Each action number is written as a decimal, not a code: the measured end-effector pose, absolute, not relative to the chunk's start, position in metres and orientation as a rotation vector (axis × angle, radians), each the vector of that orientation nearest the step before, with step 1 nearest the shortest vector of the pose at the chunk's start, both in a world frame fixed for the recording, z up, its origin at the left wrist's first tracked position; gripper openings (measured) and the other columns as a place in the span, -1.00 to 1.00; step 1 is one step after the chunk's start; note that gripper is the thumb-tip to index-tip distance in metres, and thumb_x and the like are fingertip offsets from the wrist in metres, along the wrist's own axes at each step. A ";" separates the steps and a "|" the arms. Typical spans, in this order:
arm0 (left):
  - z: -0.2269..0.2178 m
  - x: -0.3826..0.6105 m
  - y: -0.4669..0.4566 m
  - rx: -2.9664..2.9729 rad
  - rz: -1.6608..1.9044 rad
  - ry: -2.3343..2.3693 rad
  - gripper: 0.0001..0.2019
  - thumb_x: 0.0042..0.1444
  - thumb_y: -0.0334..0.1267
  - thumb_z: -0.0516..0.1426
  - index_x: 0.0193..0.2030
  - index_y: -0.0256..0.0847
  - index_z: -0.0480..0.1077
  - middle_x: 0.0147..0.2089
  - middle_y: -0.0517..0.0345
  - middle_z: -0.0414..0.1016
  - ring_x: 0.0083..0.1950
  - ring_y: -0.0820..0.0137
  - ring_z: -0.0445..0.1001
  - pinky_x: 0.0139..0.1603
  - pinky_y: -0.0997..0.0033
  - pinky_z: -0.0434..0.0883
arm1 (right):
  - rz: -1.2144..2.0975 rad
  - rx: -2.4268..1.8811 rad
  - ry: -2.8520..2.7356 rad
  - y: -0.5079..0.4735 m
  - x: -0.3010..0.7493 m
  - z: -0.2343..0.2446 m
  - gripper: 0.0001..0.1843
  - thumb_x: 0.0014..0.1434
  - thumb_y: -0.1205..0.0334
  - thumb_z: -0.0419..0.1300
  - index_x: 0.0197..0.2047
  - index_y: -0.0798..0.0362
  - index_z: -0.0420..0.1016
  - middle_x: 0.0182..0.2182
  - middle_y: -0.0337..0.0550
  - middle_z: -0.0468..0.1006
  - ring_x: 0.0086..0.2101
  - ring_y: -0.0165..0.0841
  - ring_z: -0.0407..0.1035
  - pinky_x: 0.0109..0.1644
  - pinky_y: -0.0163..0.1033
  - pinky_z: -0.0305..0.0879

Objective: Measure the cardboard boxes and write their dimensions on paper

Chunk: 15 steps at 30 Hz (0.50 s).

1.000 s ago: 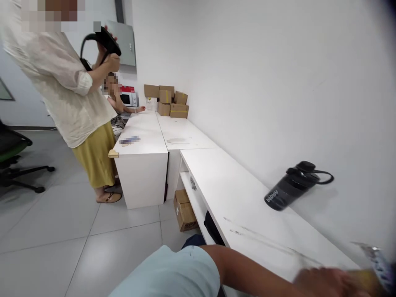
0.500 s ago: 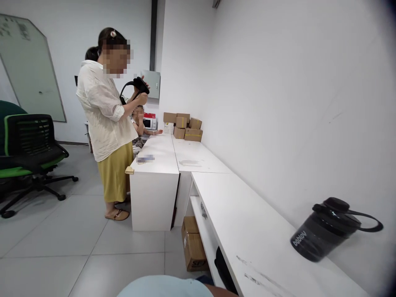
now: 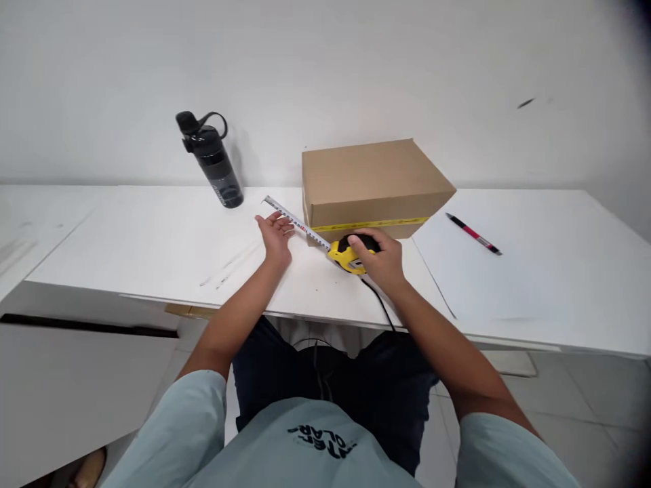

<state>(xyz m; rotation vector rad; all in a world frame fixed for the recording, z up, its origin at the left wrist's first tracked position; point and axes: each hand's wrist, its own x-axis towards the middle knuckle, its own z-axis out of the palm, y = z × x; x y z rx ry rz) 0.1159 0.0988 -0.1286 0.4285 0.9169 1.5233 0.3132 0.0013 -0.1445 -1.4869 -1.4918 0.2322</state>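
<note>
My right hand [image 3: 380, 259] grips a yellow and black tape measure [image 3: 348, 253] on the white table [image 3: 152, 251], just in front of a closed cardboard box [image 3: 371, 181]. Its blade [image 3: 292, 218] is pulled out to the left along the box's left front corner. My left hand [image 3: 276, 232] rests on the table with its fingers lying against the blade near its free end. A thin black cord [image 3: 375, 298] hangs from the tape measure over the table edge.
A black water bottle [image 3: 211, 157] stands at the back left by the white wall. A red and black pen [image 3: 474, 234] lies on a white sheet [image 3: 508, 271] right of the box. My legs are under the table edge.
The view has swung from the room at the left, with other people and desks, round to the table in front of me. Both hands, the tape measure and the box have come into view.
</note>
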 end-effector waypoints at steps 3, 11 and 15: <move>-0.139 0.130 0.114 0.393 1.533 0.877 -0.36 0.45 0.38 -0.07 -0.29 -0.17 0.42 -0.47 0.21 0.41 -0.50 0.47 0.38 -0.40 0.47 0.30 | 0.271 -1.470 -1.335 -0.002 0.331 -0.152 -0.56 0.29 -0.23 0.29 -0.12 -0.01 0.68 -0.15 -0.04 0.72 -0.12 -0.17 0.62 0.07 0.00 0.60; -0.135 0.103 0.117 0.413 1.636 0.887 -0.37 0.44 0.40 -0.07 -0.23 -0.16 0.42 -0.38 0.21 0.40 -0.40 0.45 0.40 -0.31 0.45 0.29 | 0.225 -1.435 -1.401 0.001 0.319 -0.147 -0.57 0.25 -0.25 0.27 -0.14 -0.07 0.69 -0.13 -0.06 0.74 -0.09 -0.10 0.65 0.09 0.08 0.61; -0.134 0.102 0.120 0.489 1.676 0.849 -0.38 0.42 0.36 -0.01 -0.22 -0.18 0.50 -0.33 0.15 0.45 -0.30 0.41 0.46 -0.22 0.43 0.35 | 0.125 -1.445 -1.471 -0.001 0.322 -0.149 -0.52 0.26 -0.29 0.25 -0.14 -0.06 0.70 -0.14 -0.06 0.75 -0.11 -0.11 0.66 0.04 0.03 0.62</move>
